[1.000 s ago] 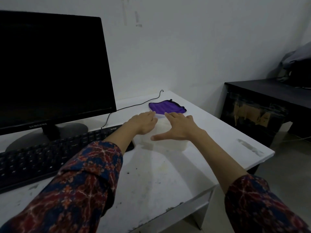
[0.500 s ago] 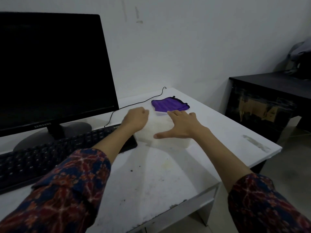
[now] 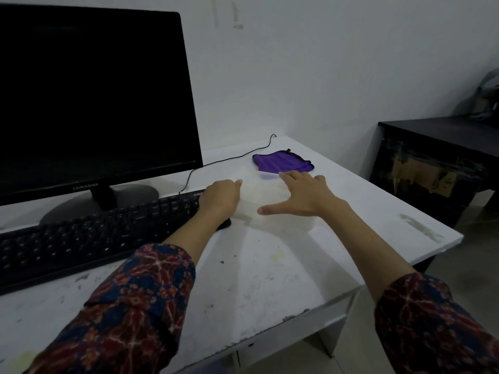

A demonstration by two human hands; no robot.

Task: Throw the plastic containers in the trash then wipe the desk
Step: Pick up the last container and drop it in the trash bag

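Observation:
A clear plastic container (image 3: 266,197) sits on the white desk (image 3: 270,279), right of the keyboard. My left hand (image 3: 220,198) curls round its left side, fingers hidden behind the edge. My right hand (image 3: 302,197) lies on its right side with fingers spread and the thumb stretched toward the near edge. A purple cloth (image 3: 280,161) lies folded on the desk just behind the container. The container's outline is faint against the desk.
A black monitor (image 3: 91,98) and black keyboard (image 3: 89,236) fill the desk's left half, with a thin cable (image 3: 229,159) running back to the wall. A dark side table (image 3: 437,163) stands to the right across a gap of floor.
My left hand has slid from the top of the container to its left side and curled there. My right hand has stayed spread on the right part.

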